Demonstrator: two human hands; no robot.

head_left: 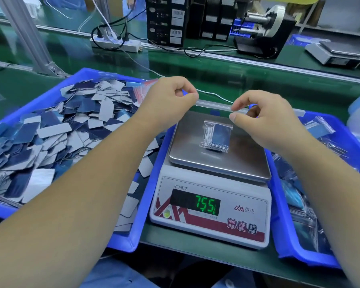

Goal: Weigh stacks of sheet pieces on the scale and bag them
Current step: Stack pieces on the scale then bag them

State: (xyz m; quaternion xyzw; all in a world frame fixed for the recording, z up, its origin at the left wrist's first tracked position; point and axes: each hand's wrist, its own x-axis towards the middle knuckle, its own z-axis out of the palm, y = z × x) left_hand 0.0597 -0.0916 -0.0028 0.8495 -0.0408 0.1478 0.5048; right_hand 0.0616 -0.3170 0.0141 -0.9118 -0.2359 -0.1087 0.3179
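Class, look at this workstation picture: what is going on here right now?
A person is weighing and bagging sheet pieces. A small clear bag of stacked pieces lies on the scale, whose display shows green digits. Both hands hover above the pan, fingers curled: the left hand and the right hand seem to pinch something thin, hard to make out. Loose pieces fill the blue tray on the left; the blue tray on the right holds filled bags.

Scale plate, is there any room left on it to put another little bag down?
Yes. The scale plate is bare all around the bagged stack, mostly toward its front edge. The left tray, heaped with loose sheet pieces, and the right tray of bags are crowded.
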